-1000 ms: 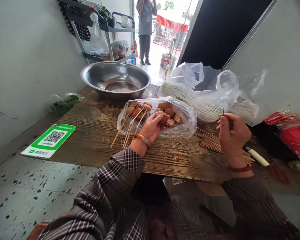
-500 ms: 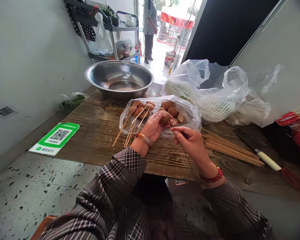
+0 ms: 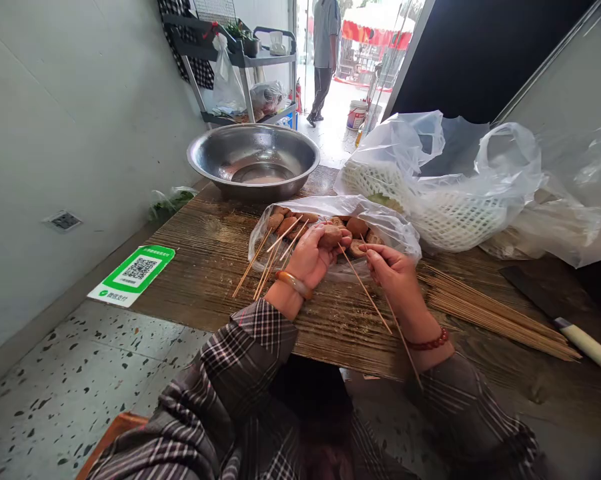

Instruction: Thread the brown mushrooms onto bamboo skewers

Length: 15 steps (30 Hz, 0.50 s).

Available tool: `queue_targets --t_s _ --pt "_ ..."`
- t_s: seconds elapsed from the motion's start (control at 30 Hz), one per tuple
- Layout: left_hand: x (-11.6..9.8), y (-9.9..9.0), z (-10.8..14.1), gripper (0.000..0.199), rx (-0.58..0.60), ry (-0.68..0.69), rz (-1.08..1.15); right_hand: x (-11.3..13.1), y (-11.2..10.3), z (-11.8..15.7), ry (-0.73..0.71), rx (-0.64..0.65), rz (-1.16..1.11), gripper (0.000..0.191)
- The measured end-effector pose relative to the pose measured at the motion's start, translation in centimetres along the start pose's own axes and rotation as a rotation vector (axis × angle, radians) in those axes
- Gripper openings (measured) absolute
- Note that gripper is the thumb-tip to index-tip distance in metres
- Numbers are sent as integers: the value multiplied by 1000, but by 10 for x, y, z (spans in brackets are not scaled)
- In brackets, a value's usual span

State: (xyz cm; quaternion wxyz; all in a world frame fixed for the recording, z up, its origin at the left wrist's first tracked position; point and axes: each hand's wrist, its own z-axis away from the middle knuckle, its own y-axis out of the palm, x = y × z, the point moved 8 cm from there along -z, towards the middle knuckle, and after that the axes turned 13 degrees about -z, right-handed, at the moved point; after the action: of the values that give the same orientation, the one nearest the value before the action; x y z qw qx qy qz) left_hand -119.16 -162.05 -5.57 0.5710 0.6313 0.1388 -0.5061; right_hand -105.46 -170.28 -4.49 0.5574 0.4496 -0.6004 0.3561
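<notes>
Wooden table in front, the left hand holds a mushroom, seemingly already pierced by one skewer, the right hand pinches a second skewer, and loose skewers lie unused.

A plump brown shiitake mushroom sits in the fingers of my left hand, its rounded cap showing. A thin wooden skewer runs from its near edge, slanting down to the right. My right hand pinches a second skewer near its upper tip, just beside the mushroom, its long shaft slanting down rightward.
</notes>
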Motion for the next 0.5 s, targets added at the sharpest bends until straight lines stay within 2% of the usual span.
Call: queue_targets --t_s 0.07,0.17,0.23,0.37,0.5 --pt "-2 -1 0 22 -14 -5 17 -1 1 2 5 88 73 31" --pt "-1 -2 0 24 -23 -18 38 4 17 12 -8 247 146 26" --pt "3 0 0 21 -6 -33 42 8 29 19 -12 297 133 26" --pt "12 10 2 18 89 -75 3 10 34 23 -7 223 40 29" --pt "10 15 5 18 118 -57 -13 2 31 23 57 173 -51 35"
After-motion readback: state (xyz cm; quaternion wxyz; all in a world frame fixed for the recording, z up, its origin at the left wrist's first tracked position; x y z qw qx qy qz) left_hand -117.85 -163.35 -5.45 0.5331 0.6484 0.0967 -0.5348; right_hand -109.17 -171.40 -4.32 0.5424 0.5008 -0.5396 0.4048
